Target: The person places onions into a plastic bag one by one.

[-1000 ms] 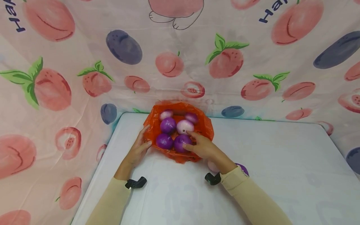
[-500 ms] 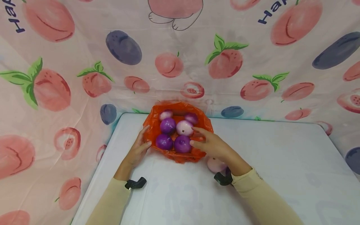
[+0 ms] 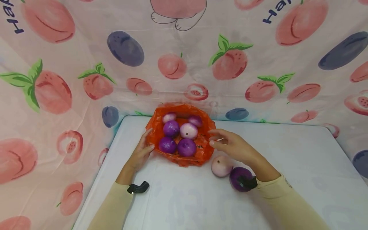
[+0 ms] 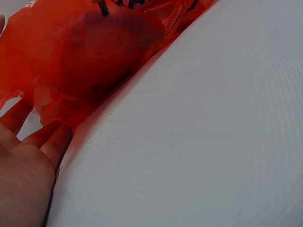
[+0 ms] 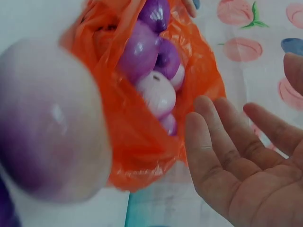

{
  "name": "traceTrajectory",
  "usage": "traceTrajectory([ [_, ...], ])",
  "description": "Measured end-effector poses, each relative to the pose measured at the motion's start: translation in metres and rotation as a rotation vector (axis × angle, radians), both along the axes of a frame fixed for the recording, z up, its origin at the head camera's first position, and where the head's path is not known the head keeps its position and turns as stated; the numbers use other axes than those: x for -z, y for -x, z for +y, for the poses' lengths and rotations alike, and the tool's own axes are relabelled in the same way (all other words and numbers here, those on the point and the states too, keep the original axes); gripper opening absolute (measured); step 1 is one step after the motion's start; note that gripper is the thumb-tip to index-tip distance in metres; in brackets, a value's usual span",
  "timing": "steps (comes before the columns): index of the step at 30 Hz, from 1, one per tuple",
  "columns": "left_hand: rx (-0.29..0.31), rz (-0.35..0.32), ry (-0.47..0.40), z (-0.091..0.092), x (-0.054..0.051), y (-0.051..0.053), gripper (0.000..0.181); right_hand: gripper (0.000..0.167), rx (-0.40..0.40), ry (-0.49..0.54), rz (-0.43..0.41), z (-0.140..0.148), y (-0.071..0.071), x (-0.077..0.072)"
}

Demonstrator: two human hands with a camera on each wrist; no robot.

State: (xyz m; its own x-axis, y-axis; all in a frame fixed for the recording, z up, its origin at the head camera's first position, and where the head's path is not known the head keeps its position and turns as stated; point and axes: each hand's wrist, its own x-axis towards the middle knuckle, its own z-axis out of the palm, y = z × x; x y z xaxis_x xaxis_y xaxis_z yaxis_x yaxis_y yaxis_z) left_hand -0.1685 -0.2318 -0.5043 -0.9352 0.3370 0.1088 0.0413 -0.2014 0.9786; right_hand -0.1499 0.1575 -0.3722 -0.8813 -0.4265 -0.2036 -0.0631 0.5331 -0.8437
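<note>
An orange-red plastic bag (image 3: 207, 150) stands with its mouth wide at the table's back left. Several onions lie inside it, among them a dark purple onion (image 3: 187, 147) and a pale pink one (image 3: 188, 131). On the bag's left side rests my left hand (image 3: 141, 153), its fingers and thumb spread apart against the plastic. My right hand (image 3: 234, 145) is just off the bag's right side, fingers loosely extended; its palm (image 5: 265, 194) holds nothing in the right wrist view. Below that hand, a pale onion (image 3: 221, 166) and a purple onion (image 3: 239, 179) lie on the table.
The table (image 3: 184, 204) has a white cover. Behind and to the left hangs a pink fruit-print cloth (image 3: 184, 41), close to the bag's back. A black wrist device (image 3: 138, 187) sits on the left wrist; the right one's device overlaps the purple onion in the head view.
My right hand has drawn back from over the onions in the bag and moved right, outside it. The two onions on the table now show more fully. My left hand stays put.
</note>
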Motion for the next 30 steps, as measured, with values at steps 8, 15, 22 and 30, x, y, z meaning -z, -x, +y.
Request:
traceTrajectory([
  [8, -0.004, 0.001, 0.008, 0.0, -0.001, 0.0, 0.072, 0.048, -0.05, -0.067, 0.07, 0.02, -0.004, 0.011],
  [15, 0.004, 0.005, -0.002, 0.001, -0.001, 0.0, 0.072, 0.052, -0.124, -0.153, 0.065, 0.036, -0.005, 0.023],
  [22, 0.002, 0.002, 0.002, 0.0, -0.002, -0.001, 0.072, 0.054, -0.174, -0.185, 0.02, 0.046, -0.005, 0.032],
  [30, -0.005, -0.012, -0.002, 0.001, -0.002, -0.001, 0.072, 0.056, -0.193, -0.189, -0.053, 0.05, -0.006, 0.039],
])
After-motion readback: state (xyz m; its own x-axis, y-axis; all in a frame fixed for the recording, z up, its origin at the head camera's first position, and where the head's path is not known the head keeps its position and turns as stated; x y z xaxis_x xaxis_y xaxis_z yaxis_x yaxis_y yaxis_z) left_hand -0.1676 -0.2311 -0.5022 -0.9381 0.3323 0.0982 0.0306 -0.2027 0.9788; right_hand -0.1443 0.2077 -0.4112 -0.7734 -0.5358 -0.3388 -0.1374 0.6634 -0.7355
